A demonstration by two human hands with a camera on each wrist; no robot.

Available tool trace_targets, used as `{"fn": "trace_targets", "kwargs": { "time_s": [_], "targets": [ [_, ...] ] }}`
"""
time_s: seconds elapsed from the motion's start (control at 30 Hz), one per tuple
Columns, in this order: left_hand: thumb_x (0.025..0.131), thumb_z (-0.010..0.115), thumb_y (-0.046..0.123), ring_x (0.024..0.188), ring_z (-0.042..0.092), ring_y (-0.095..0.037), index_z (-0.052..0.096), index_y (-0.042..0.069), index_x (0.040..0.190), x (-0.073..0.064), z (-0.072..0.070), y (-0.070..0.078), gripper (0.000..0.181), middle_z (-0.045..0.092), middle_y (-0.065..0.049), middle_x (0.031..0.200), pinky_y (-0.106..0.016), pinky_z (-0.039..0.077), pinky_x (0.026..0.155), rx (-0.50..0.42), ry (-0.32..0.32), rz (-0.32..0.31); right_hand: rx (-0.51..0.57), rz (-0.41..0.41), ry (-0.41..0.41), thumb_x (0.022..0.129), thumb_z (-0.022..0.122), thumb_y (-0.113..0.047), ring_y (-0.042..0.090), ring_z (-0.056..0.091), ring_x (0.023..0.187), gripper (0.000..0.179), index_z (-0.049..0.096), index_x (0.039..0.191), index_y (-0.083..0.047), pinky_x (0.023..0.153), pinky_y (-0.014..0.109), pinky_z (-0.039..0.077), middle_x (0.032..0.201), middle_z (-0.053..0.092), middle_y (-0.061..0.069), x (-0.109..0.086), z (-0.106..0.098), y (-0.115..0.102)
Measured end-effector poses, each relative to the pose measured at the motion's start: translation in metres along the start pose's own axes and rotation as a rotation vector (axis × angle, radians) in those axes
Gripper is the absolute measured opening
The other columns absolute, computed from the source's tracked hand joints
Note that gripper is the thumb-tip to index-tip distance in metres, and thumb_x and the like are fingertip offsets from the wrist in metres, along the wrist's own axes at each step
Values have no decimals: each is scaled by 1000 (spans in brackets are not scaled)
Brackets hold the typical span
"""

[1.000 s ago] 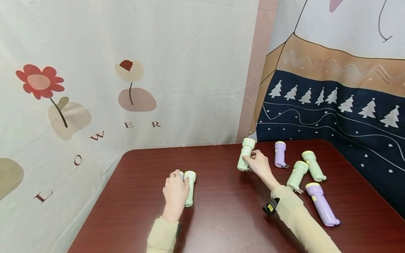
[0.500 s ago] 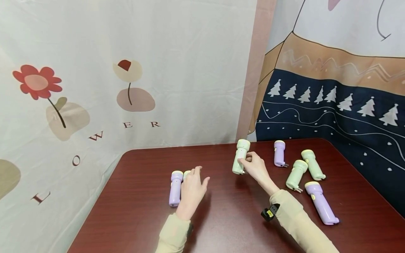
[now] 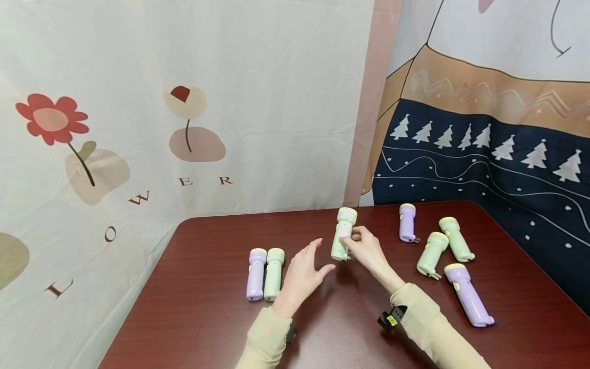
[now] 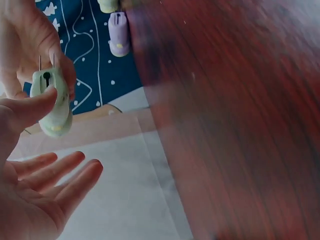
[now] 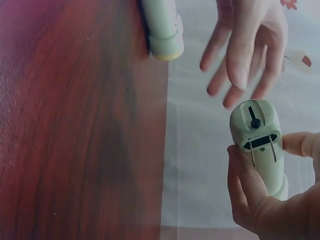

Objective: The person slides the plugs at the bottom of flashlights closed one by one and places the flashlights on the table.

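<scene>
ok so the white cloth (image 3: 286, 113) reads L (image 3: 60, 288), O (image 3: 110, 234), W (image 3: 139, 198), E (image 3: 185, 181), R (image 3: 225, 180), climbing from lower left toward centre

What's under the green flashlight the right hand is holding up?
Air, then the brown table below. In the head view, the green flashlight and right hand hide a patch of it.

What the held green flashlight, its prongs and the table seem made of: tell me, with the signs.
Held green flashlight: probably molded plastic with a satin finish; smooth, evenly colored body.
Prongs: likely metal, slightly shiny; thin, straight and grey.
Table: wood or wood-look laminate, I can't tell which, semi-gloss; streaky red-brown grain and a soft sheen.
</scene>
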State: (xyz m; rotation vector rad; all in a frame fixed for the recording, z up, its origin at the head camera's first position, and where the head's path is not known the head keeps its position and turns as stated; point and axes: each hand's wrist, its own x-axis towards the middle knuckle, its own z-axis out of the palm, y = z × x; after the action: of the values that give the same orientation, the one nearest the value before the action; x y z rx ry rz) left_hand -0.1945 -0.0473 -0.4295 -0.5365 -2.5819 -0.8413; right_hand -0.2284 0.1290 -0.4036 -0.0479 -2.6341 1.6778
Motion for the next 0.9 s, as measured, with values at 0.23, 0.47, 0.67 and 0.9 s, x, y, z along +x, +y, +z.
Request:
{"fn": "trace_targets", "kwargs": {
  "time_s": [0.23, 0.47, 0.67, 0.9],
  "targets": [
    [76, 79, 30, 112, 63, -25, 47, 5, 134, 2, 6, 4, 71, 63, -12, 125, -39, 52, 90, -53, -31, 37, 14, 1, -16, 88, 62, -21, 20, 68, 85, 45, 51, 123, 4, 70, 31, 58, 109, 65, 23, -6, 5, 0],
    [75, 80, 30, 110, 64, -27, 46, 5, 136, 2, 6, 8, 74, 62, -13, 127, -39, 52, 89, -74, -29, 31, 27, -3, -25, 88, 63, -21, 20, 68, 86, 45, 51, 123, 4, 71, 31, 58, 108, 65, 23, -11, 8, -3],
    [74, 80, 30, 104, 65, -27, 46, 6, 137, 1, 7, 10, 75, 65, -13, 120, -39, 52, 85, -65, -29, 21, 28, 1, -38, 88, 63, -21, 21, 67, 89, 44, 50, 123, 3, 75, 34, 58, 109, 65, 22, -13, 10, -2],
    [73, 81, 30, 104, 64, -25, 49, 7, 135, -1, 8, 10, 74, 66, -11, 117, -38, 52, 87, -44, -17, 39, 34, 9, -44, 88, 63, -21, 21, 67, 88, 44, 50, 122, 3, 76, 36, 58, 108, 65, 22, -15, 12, -2]
  ]
}}
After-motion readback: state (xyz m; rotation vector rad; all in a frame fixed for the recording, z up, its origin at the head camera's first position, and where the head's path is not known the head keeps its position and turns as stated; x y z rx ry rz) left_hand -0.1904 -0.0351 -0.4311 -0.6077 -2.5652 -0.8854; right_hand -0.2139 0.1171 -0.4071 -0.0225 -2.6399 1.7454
